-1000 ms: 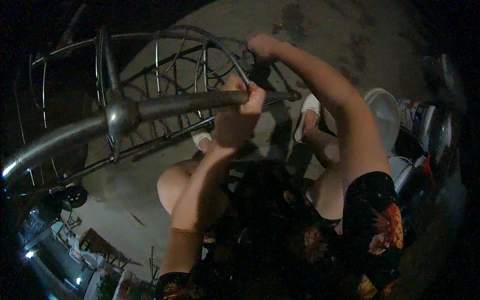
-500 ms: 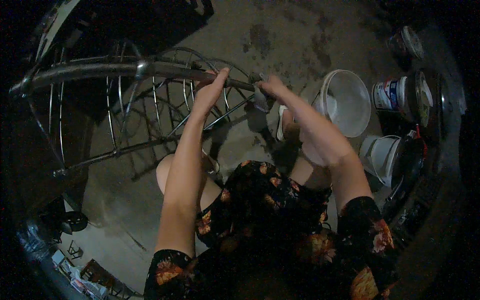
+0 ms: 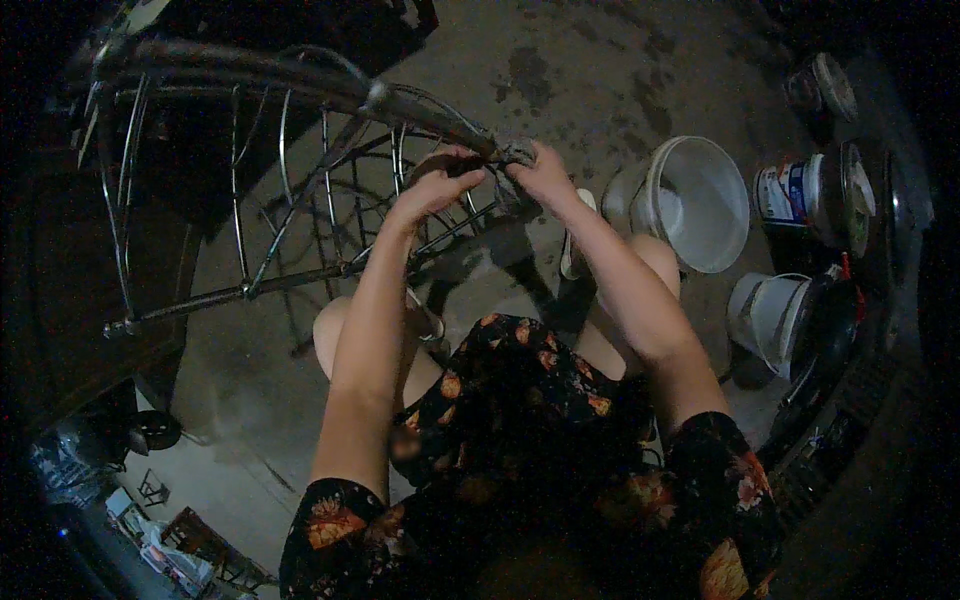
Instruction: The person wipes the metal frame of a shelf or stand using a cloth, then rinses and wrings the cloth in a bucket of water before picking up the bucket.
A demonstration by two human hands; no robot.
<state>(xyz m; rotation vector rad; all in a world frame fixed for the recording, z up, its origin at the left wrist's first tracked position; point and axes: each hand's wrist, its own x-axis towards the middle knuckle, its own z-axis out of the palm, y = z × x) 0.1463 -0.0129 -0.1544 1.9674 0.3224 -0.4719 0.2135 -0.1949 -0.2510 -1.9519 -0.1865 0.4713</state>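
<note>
A metal tube frame with thin silver rungs slants across the upper left. Beneath its right end is my left hand, thumb and fingers apart and nothing seen between them; the fingertips are close to the tube, and contact is hard to make out. My right hand is closed on a greyish cloth at the tube's end. Part of the cloth hangs below that hand. Its fingers are partly hidden behind the cloth and the tube.
A large white bucket lies with its mouth toward the right of my legs. Beyond it are a labelled tub and a smaller white pail. Dark wet patches mark the concrete floor. Small furniture stands at lower left.
The tube frame has tilted, its upper left part rising and shifting right. My left hand has loosened from the tube and moved right, closer to my right hand.
</note>
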